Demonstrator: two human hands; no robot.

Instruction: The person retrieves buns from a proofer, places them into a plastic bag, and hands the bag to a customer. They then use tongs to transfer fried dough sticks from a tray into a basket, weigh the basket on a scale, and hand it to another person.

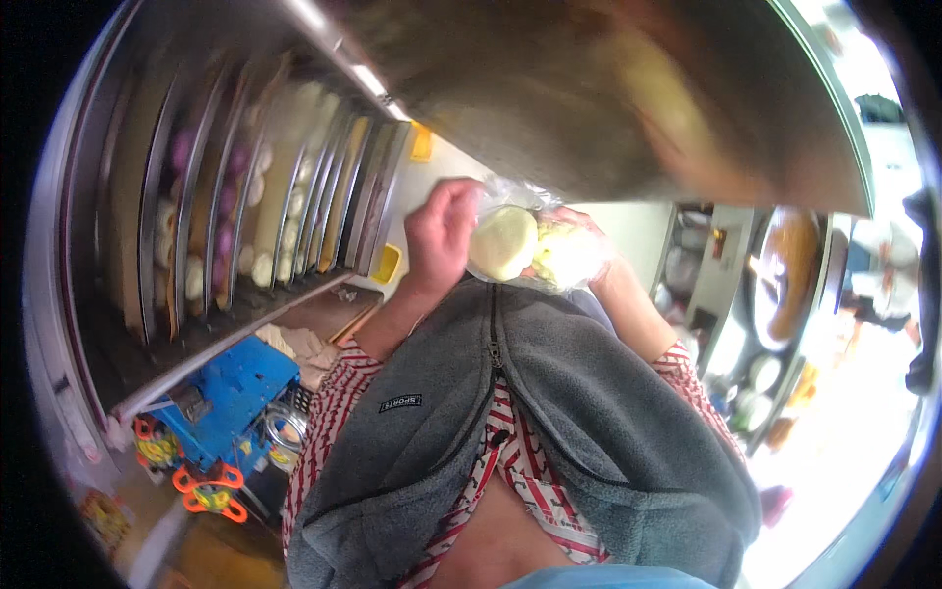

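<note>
In front of my chest is a clear plastic bag (pixel 519 193) holding two pale yellowish steamed buns or similar dough pieces. The nearer, rounded bun (pixel 504 243) shows plainly; the other bun (pixel 563 254) is washed out by glare. My right hand (pixel 592 228) grips the bag from its right side, fingers partly hidden behind it. At the bag's left edge is my left hand (pixel 441 232), its fingers curled in and the fingertips against the plastic film. Motion blur softens that hand.
At left stands a metal cabinet with several upright-looking trays (pixel 221 213) of white and purple buns. A broad metal panel (pixel 515 96) spans the top. Below the cabinet are a blue stool (pixel 221 397) and an orange-armed object (pixel 210 489). Shelves with a large bowl (pixel 784 272) line the right.
</note>
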